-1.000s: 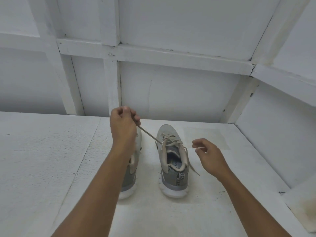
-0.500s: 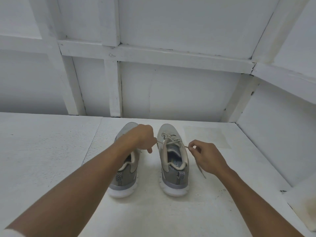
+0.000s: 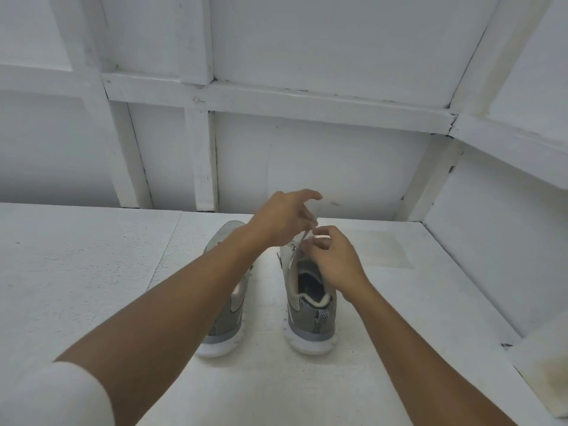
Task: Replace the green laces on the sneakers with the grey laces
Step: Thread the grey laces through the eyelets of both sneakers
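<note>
Lace (image 3: 302,238), pale grey, is pinched by the right hand (image 3: 333,259) just above the right sneaker (image 3: 310,305); whether the left hand (image 3: 281,221), just beyond that pinch, also grips it cannot be told. No green is seen, so only final threading or tying is judged left.

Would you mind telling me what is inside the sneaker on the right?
The opening of the right sneaker shows only a dark insole. Deeper toward the toe is covered, partly by the right hand, which pinches the lace.
</note>
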Demonstrator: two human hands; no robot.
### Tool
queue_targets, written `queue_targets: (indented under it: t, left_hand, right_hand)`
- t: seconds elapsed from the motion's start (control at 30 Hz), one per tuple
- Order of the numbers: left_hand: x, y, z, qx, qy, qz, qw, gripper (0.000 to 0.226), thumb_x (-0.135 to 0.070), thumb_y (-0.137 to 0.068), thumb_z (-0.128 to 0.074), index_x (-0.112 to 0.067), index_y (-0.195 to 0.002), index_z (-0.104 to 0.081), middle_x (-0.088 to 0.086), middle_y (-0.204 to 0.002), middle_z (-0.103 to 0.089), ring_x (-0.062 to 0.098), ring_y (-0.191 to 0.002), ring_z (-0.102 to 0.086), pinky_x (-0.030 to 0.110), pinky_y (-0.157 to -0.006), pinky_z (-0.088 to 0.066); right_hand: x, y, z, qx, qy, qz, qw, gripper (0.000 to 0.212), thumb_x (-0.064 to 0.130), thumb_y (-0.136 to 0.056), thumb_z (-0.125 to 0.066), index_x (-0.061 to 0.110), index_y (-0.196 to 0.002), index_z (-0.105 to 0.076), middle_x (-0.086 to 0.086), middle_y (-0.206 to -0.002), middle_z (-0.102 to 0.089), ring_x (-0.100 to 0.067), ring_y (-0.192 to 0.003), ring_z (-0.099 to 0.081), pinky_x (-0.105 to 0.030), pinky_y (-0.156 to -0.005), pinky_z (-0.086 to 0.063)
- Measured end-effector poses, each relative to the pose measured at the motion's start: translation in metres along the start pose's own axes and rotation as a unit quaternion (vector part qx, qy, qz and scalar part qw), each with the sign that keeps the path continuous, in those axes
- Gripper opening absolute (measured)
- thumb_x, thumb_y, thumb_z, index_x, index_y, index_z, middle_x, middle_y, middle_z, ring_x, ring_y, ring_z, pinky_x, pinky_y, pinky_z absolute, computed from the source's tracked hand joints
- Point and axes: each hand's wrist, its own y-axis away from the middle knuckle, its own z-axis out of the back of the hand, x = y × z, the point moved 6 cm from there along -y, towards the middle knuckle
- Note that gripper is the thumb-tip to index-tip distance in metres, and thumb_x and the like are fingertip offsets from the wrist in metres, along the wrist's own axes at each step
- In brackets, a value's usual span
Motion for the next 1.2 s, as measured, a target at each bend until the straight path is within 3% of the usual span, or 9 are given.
queue_targets:
  t: [0.17, 0.3, 0.37, 0.6, 0.7, 0.83, 1.0, 1.1, 1.2]
  left_hand:
    - [0.001, -0.005, -0.010, 0.023, 0.041, 0.008, 0.999, 0.055, -0.021, -0.086, -0.072, -0.028, -0.136, -0.051, -0.010, -0.094, -0.074, 0.001, -0.089, -0.062, 0.000, -0.070, -0.042]
    - [0.018, -0.004, -0.015, 0.065, 0.026, 0.044, 0.997, 0.047, -0.016, -0.099, -0.051, -0.023, -0.144, -0.041, -0.005, -0.116, -0.070, 0.011, -0.113, -0.060, 0.017, -0.090, -0.042]
    - [0.027, 0.001, -0.020, 0.115, -0.007, 0.057, 0.992, 0.045, -0.010, -0.099, -0.043, -0.020, -0.143, -0.041, -0.005, -0.122, -0.067, 0.013, -0.114, -0.057, 0.021, -0.089, -0.040]
    - [0.030, 0.007, -0.017, 0.111, -0.096, 0.017, 0.989, 0.029, -0.011, -0.095, -0.047, -0.012, -0.117, -0.064, -0.007, -0.088, -0.060, 0.005, -0.076, -0.051, 0.011, -0.060, -0.033]
    - [0.027, 0.005, -0.017, 0.092, -0.095, 0.013, 0.991, 0.032, -0.011, -0.097, -0.040, -0.006, -0.104, -0.071, 0.002, -0.095, -0.065, 0.016, -0.089, -0.055, 0.020, -0.066, -0.035]
    - [0.028, 0.004, -0.022, 0.091, -0.130, 0.024, 0.987, 0.030, -0.032, -0.092, -0.053, -0.009, -0.090, -0.072, 0.002, -0.088, -0.069, 0.019, -0.084, -0.059, 0.029, -0.070, -0.047]
    - [0.025, 0.003, -0.024, 0.097, -0.179, 0.008, 0.979, 0.022, -0.032, -0.087, -0.063, -0.018, -0.100, -0.074, -0.002, -0.104, -0.072, 0.017, -0.100, -0.061, 0.034, -0.085, -0.052]
    - [0.025, 0.004, -0.022, 0.097, -0.177, 0.000, 0.979, 0.022, -0.030, -0.089, -0.061, -0.018, -0.103, -0.074, -0.002, -0.107, -0.071, 0.018, -0.103, -0.061, 0.036, -0.088, -0.051]
    - [0.025, 0.003, -0.019, 0.099, -0.163, 0.000, 0.982, 0.021, -0.032, -0.088, -0.064, -0.018, -0.100, -0.074, -0.002, -0.104, -0.071, 0.016, -0.099, -0.061, 0.036, -0.087, -0.051]
  right_hand:
    - [-0.002, 0.001, -0.006, -0.039, -0.070, -0.008, 0.997, 0.012, 0.031, -0.092, -0.061, 0.024, -0.096, -0.071, 0.008, -0.086, -0.071, -0.014, -0.083, -0.065, -0.023, -0.069, -0.050]
    - [-0.005, -0.001, -0.007, -0.030, -0.130, -0.030, 0.991, 0.014, 0.023, -0.089, -0.064, 0.022, -0.080, -0.075, 0.000, -0.081, -0.073, -0.021, -0.084, -0.069, -0.031, -0.073, -0.056]
    - [-0.006, -0.001, -0.005, -0.036, -0.125, -0.029, 0.991, 0.014, 0.023, -0.090, -0.064, 0.021, -0.082, -0.075, -0.001, -0.083, -0.073, -0.022, -0.085, -0.069, -0.031, -0.075, -0.056]
    - [-0.011, -0.002, 0.002, -0.074, -0.063, -0.012, 0.995, 0.014, 0.028, -0.091, -0.063, 0.023, -0.083, -0.073, 0.005, -0.084, -0.071, -0.016, -0.083, -0.065, -0.030, -0.074, -0.053]
    - [-0.010, -0.006, 0.006, -0.091, -0.053, -0.013, 0.994, 0.012, 0.025, -0.090, -0.064, 0.018, -0.082, -0.070, 0.004, -0.083, -0.070, -0.016, -0.082, -0.066, -0.027, -0.070, -0.051]
    - [-0.008, -0.012, 0.012, -0.105, -0.047, -0.039, 0.993, 0.018, 0.024, -0.084, -0.069, 0.017, -0.096, -0.058, 0.005, -0.087, -0.064, -0.012, -0.080, -0.062, -0.030, -0.071, -0.050]
    - [-0.004, -0.016, 0.011, -0.054, 0.033, -0.026, 0.998, 0.004, 0.024, -0.086, -0.066, 0.023, -0.085, -0.069, 0.008, -0.085, -0.069, -0.012, -0.084, -0.065, -0.027, -0.070, -0.052]
    - [-0.006, -0.013, 0.008, 0.009, 0.063, -0.010, 0.998, 0.018, 0.022, -0.092, -0.056, 0.025, -0.094, -0.074, 0.013, -0.093, -0.068, -0.004, -0.087, -0.060, -0.017, -0.067, -0.045]
    - [-0.006, -0.008, 0.004, 0.052, 0.094, 0.007, 0.994, 0.017, 0.023, -0.092, -0.058, 0.022, -0.097, -0.074, 0.011, -0.096, -0.068, -0.003, -0.088, -0.060, -0.018, -0.069, -0.047]
